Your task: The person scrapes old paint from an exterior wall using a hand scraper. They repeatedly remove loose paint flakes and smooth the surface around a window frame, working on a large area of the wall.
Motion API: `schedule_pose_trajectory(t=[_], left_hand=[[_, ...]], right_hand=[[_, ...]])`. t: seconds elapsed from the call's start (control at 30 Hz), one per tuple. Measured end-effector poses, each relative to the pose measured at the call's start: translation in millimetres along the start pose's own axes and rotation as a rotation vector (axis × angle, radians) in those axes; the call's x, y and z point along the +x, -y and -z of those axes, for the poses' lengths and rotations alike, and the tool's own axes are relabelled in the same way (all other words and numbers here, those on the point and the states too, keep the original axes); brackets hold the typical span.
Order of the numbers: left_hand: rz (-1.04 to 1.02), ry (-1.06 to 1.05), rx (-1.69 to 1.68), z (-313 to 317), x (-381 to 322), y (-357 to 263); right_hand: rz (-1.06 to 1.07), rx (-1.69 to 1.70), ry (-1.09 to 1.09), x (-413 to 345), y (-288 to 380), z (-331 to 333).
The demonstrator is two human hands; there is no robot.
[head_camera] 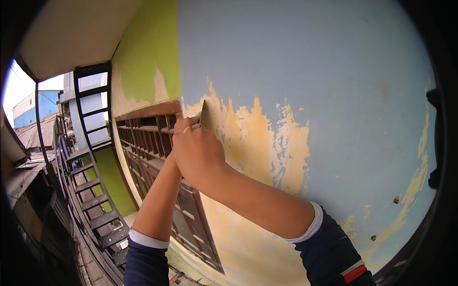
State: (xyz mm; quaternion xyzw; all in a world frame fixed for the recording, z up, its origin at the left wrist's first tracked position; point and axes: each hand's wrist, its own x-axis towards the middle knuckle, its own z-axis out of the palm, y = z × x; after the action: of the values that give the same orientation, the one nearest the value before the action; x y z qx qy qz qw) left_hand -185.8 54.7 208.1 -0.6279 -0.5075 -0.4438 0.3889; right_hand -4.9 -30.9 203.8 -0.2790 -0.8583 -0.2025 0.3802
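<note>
A scraper's thin metal blade [204, 113] meets the wall at the top of a stripped patch [250, 139], where yellow and whitish layers show under blue-grey paint. My right hand [200, 146] is closed around its handle, which the fingers hide. Tucked against it on the left, my left hand [184, 124] is closed at the handle too, mostly covered by the right hand and wrist. Specks of pale dust cling to the skin. Above and to the right, the blue-grey wall [322, 71] keeps its paint.
Left of my hands is a brown wooden window frame [150, 111] with slatted vents. Green-painted wall [154, 43] lies above it. Black metal stairs [94, 203] and a railing descend at far left. Two plugs or bolts [395, 200] protrude from the wall at lower right.
</note>
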Motion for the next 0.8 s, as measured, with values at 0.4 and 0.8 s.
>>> schedule_pose_trajectory(t=[0.4,0.8], left_hand=[[0.03,0.207,0.032,4.9,-78.7,-63.7],[-0.283,1.886,-0.35,-32.0,-379.1,-149.1]], right_hand=[[0.069,0.243,0.092,-75.2,-32.3,-28.3],[-0.396,0.342,1.06,-418.5,-92.8,-99.2]])
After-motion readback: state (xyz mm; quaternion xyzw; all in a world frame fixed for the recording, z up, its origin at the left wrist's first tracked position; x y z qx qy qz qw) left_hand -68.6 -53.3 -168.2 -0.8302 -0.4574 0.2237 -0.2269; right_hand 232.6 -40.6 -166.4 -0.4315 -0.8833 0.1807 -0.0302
